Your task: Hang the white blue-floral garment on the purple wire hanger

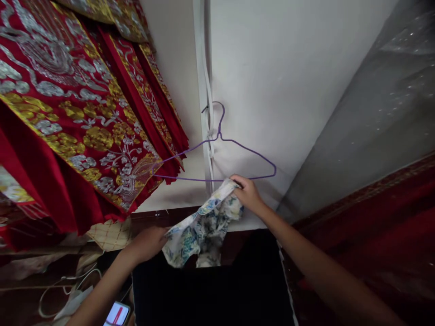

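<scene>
A white garment with a blue and yellow floral print (200, 226) is stretched on a slant between my two hands, its lower part hanging in folds. My left hand (151, 242) grips the lower left end of its band-like top edge. Higher up, my right hand (247, 194) pinches the other end, just under the bottom bar of a purple hanger (219, 136). The bare hanger hangs by its hook against the wall. The garment's upper corner overlaps or lies close to the hanger's bar; I cannot tell if they touch.
Red cloth with gold and silver embroidery (98, 138) hangs at the left. A white vertical strip with cord (206, 81) runs along the pale wall (288, 59). Dark red cloth (380, 226) lies at the right. A lit phone (117, 314) and white cables (81, 280) are at lower left.
</scene>
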`<state>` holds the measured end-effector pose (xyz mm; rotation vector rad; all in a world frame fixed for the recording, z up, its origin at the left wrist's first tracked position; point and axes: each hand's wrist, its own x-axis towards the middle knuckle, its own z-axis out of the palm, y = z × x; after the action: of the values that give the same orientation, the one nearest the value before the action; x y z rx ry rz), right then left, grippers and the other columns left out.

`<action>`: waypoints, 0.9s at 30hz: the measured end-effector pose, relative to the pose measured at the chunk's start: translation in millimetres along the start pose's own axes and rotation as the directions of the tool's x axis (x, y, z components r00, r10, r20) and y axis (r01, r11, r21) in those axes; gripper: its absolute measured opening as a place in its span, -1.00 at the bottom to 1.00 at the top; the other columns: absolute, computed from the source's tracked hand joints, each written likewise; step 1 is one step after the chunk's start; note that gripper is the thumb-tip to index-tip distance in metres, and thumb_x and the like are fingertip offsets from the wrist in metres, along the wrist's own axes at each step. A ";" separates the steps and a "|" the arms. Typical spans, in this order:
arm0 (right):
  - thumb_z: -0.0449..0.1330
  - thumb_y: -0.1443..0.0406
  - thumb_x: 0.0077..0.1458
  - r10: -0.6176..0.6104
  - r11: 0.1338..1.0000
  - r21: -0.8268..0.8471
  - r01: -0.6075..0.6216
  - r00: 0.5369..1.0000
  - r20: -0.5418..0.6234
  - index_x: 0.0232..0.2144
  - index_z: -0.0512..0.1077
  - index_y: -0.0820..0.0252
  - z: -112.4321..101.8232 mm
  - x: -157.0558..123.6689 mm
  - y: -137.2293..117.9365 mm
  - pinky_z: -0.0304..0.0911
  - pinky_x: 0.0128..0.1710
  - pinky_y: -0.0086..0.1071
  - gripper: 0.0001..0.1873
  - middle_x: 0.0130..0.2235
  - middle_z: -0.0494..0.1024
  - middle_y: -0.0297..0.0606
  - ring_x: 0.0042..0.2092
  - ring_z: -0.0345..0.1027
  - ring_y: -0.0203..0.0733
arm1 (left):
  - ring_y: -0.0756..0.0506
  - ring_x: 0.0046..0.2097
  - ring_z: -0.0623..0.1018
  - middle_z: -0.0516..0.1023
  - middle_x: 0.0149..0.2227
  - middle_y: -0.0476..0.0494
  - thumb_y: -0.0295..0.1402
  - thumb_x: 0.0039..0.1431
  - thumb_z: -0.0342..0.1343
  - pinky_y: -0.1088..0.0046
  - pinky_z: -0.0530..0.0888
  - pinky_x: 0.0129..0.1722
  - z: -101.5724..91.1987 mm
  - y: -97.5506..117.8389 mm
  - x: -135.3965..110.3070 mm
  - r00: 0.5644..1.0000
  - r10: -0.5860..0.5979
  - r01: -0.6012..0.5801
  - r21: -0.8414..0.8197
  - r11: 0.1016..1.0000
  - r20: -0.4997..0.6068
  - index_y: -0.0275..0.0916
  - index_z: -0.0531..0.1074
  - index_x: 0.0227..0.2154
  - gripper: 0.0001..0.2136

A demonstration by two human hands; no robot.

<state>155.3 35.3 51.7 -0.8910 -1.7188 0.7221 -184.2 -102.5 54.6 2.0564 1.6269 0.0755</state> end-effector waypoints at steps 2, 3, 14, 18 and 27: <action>0.08 0.40 -0.12 -0.033 0.994 -0.100 0.035 0.999 0.015 -0.44 0.42 0.19 -25.7 -10.5 -10.6 0.13 -0.37 -0.45 -0.85 -0.47 0.41 -0.40 -0.40 0.25 -0.26 | -0.26 0.00 0.53 0.58 -0.12 -0.21 -0.40 0.14 -0.05 0.24 0.39 0.05 -12.6 3.6 3.4 0.992 0.052 -0.047 0.047 0.998 -0.115 -0.18 0.52 -0.28 -0.77; 0.07 0.41 -0.11 -0.043 0.988 -0.146 0.045 0.999 0.012 -0.45 0.42 0.19 -38.7 -13.6 -17.1 0.13 -0.38 -0.45 -0.86 -0.48 0.40 -0.40 -0.41 0.25 -0.27 | -0.25 0.04 0.50 0.56 -0.08 -0.22 -0.42 0.14 -0.06 0.23 0.37 0.09 -21.4 7.7 6.3 0.977 0.101 -0.092 0.058 0.994 -0.188 -0.18 0.51 -0.26 -0.77; 0.06 0.43 -0.10 -0.103 0.965 -0.247 0.093 0.994 -0.031 -0.45 0.46 0.18 -60.0 -28.1 -62.9 0.18 -0.38 -0.45 -0.81 -0.47 0.47 -0.39 -0.40 0.32 -0.26 | -0.10 -0.19 0.50 0.53 -0.16 -0.10 -0.41 0.22 -0.01 0.40 0.40 -0.16 -108.4 97.8 34.0 0.579 0.235 -0.443 -0.059 0.895 -0.781 -0.17 0.36 0.00 -0.71; 0.10 0.44 -0.04 -0.112 0.986 -0.140 0.091 0.983 -0.147 -0.21 0.53 0.14 -45.2 -35.6 -64.2 0.28 -0.27 -0.41 -0.66 -0.30 0.58 -0.32 -0.27 0.44 -0.21 | -0.08 -0.31 0.51 0.59 -0.22 -0.12 -0.38 0.17 0.04 0.43 0.40 -0.29 -127.0 105.2 48.3 0.721 0.242 -0.468 -0.199 0.861 -0.649 -0.20 0.50 0.00 -0.66; 0.28 0.47 -0.10 0.036 0.997 -0.042 -0.059 0.908 -0.418 0.06 0.46 0.25 -133.4 2.0 -70.9 0.26 -0.36 -0.42 -0.41 -0.30 0.60 -0.22 -0.38 0.38 -0.30 | -0.12 -0.39 0.56 0.63 -0.39 -0.13 -0.28 -0.13 0.33 0.43 0.47 -0.40 -148.6 70.0 65.9 0.872 0.045 -0.418 -0.692 0.589 -0.488 -0.25 0.64 -0.31 -0.73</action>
<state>266.5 5.0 149.4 -1.0439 -1.3421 0.4741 -155.1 0.6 195.5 1.5526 1.1552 1.2070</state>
